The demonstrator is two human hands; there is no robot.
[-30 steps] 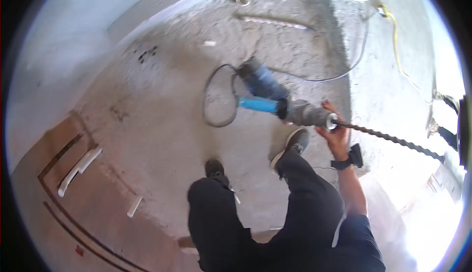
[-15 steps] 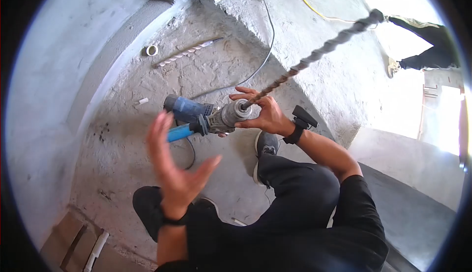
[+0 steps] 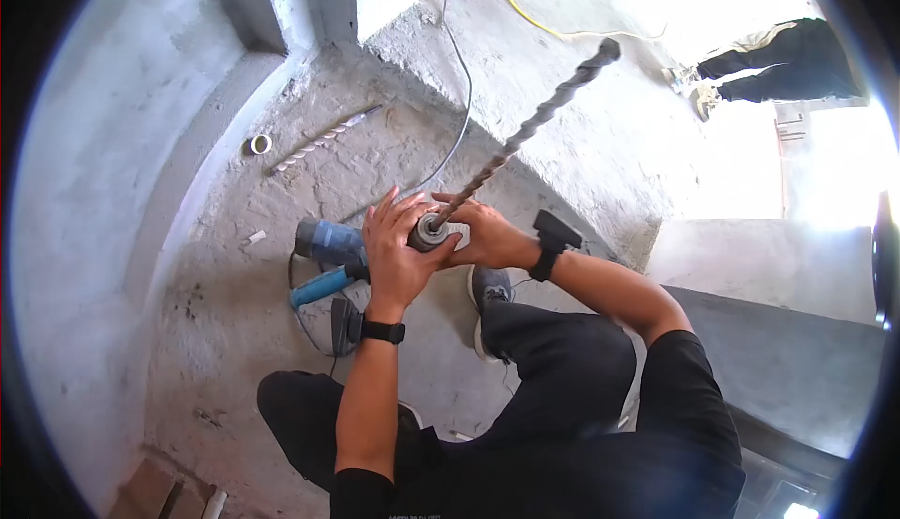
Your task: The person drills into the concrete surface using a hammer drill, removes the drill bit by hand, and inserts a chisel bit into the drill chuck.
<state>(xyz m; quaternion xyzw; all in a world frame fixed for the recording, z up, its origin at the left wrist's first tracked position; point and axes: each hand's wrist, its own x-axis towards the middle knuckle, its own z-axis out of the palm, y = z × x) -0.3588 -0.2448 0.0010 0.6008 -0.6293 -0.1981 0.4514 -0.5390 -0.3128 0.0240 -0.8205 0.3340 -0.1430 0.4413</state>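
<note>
A blue rotary hammer drill (image 3: 336,240) stands tilted on the rough floor with its chuck (image 3: 428,230) toward me. From the chuck a long spiral drill bit (image 3: 525,133) points up and to the right. My left hand (image 3: 397,247) is wrapped round the chuck from the left, thumb across its front. On the other side my right hand (image 3: 486,236) grips the chuck near the base of the bit. The blue side handle (image 3: 321,286) sticks out at lower left, with neither hand on it. Part of the drill body is hidden behind my left hand.
A second spiral bit (image 3: 323,143) lies on the floor beside a roll of tape (image 3: 261,145). A grey cable (image 3: 466,97) runs to a yellow extension cord (image 3: 516,5) on the raised concrete step (image 3: 600,163). Another person's legs (image 3: 783,67) are at upper right.
My left hand has come in from the open air at the left and closed on the chuck. My right hand has stayed at the chuck. The view has shifted slightly.
</note>
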